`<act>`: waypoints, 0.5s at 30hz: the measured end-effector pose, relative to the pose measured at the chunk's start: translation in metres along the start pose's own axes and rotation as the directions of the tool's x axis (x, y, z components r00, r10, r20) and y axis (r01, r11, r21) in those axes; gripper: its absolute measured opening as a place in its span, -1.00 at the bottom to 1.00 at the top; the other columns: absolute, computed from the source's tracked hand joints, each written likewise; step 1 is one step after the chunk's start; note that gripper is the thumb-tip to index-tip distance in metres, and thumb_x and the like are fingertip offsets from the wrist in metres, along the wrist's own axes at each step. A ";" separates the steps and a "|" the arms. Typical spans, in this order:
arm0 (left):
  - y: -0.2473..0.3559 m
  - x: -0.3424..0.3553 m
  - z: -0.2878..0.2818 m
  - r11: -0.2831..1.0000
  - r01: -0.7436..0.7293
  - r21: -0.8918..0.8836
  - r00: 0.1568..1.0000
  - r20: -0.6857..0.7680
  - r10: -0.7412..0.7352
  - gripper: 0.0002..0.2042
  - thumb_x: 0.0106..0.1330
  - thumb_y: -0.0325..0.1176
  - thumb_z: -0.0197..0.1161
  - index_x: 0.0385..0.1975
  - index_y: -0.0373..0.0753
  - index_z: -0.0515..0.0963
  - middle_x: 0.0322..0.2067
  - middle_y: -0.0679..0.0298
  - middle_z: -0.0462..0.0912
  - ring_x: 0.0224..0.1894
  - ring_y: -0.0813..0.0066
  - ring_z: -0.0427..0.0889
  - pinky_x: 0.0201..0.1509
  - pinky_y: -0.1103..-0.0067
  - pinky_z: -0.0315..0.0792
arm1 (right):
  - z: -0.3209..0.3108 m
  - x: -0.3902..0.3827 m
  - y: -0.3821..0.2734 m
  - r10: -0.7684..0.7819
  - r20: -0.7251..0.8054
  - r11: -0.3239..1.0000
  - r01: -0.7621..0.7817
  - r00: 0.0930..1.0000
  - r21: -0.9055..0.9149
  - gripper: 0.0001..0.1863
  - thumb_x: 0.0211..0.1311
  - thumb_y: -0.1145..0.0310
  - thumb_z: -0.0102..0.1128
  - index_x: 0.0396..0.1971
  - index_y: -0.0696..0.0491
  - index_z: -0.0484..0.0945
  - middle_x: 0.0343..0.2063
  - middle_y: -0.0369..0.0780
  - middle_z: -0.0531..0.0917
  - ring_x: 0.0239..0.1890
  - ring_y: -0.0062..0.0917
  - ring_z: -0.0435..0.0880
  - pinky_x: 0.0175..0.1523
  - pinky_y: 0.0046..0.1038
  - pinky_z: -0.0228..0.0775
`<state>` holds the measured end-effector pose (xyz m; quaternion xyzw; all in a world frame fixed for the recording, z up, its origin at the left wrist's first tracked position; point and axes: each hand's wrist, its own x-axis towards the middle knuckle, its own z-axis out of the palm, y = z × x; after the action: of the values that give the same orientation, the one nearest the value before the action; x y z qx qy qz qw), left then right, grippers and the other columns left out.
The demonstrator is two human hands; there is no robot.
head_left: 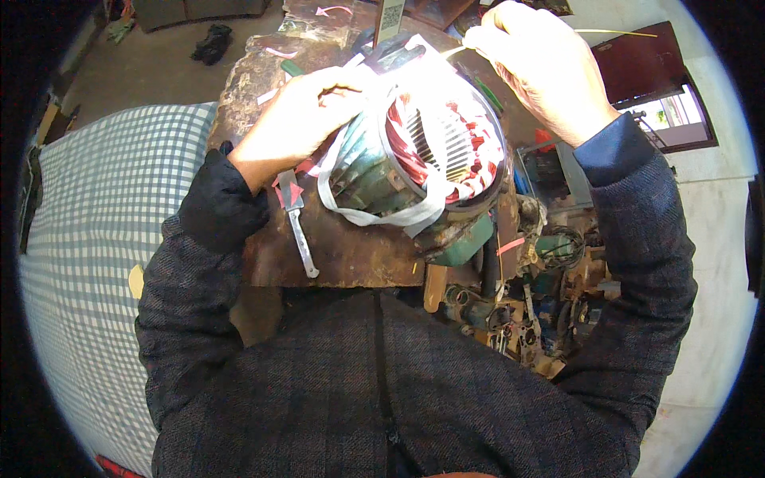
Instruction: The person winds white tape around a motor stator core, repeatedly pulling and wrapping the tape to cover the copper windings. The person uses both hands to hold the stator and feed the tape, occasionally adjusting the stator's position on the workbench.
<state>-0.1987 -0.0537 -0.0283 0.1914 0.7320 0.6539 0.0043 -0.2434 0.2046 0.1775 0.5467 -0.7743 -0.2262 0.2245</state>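
An electric motor stator [374, 171] in a green housing stands on the worn wooden bench, its copper-red windings [480, 143] bulging around the slotted core. White cloth tape [374, 217] loops loosely over its near side. My left hand [323, 103] rests at the stator's upper left rim with curled fingers; glare hides what its fingertips hold. Above the far right side, my right hand [542, 68] is closed in a pinch on a thin yellow strip [617, 32], which sticks out both ways from the fist. Strong light washes out the stator's top.
A knife [300, 239] lies on the bench [343, 259], left of the stator, with a pink scrap [291, 193] on its blade. A checked cloth [119, 215] covers a surface on the left. Motor parts and coiled wire [558, 248] are piled below right. Paper scraps litter the bench's far end.
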 end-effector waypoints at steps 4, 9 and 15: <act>0.007 0.005 -0.006 0.992 0.034 0.124 0.999 0.016 -0.036 -0.80 0.46 -0.42 0.27 0.00 -0.33 0.65 -0.12 0.33 0.71 -0.08 0.60 0.62 0.11 0.59 0.50 | 0.004 0.016 0.005 -0.124 0.030 0.992 0.123 0.992 0.009 -0.86 0.24 0.24 0.28 -0.29 -0.04 0.68 -0.37 -0.20 0.72 -0.28 -0.24 0.73 -0.23 -0.31 0.56; 0.005 0.004 -0.010 0.989 -0.120 0.092 0.985 -0.110 0.130 -0.83 0.47 -0.40 0.28 -0.05 -0.31 0.63 -0.22 0.37 0.67 -0.18 0.64 0.59 -0.02 0.62 0.49 | 0.022 0.020 -0.003 -0.187 0.097 0.973 0.197 0.978 -0.119 -0.76 0.23 0.39 0.33 -0.09 -0.05 0.65 -0.18 -0.22 0.62 -0.13 -0.33 0.63 -0.01 -0.31 0.52; 0.047 0.000 -0.017 0.895 -0.179 0.410 0.981 0.011 0.191 -0.88 0.44 -0.41 0.29 -0.12 -0.28 0.62 -0.25 0.35 0.66 -0.23 0.63 0.61 -0.17 0.61 0.49 | 0.045 0.008 0.005 -0.163 0.054 0.982 0.157 0.985 0.100 -0.81 0.30 0.40 0.32 -0.10 0.01 0.65 -0.20 -0.20 0.65 -0.11 -0.28 0.67 0.02 -0.25 0.54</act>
<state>-0.1900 -0.0662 0.0195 0.2470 0.8309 0.4866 -0.1088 -0.2766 0.2027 0.1453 0.6100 -0.7443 -0.2231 0.1550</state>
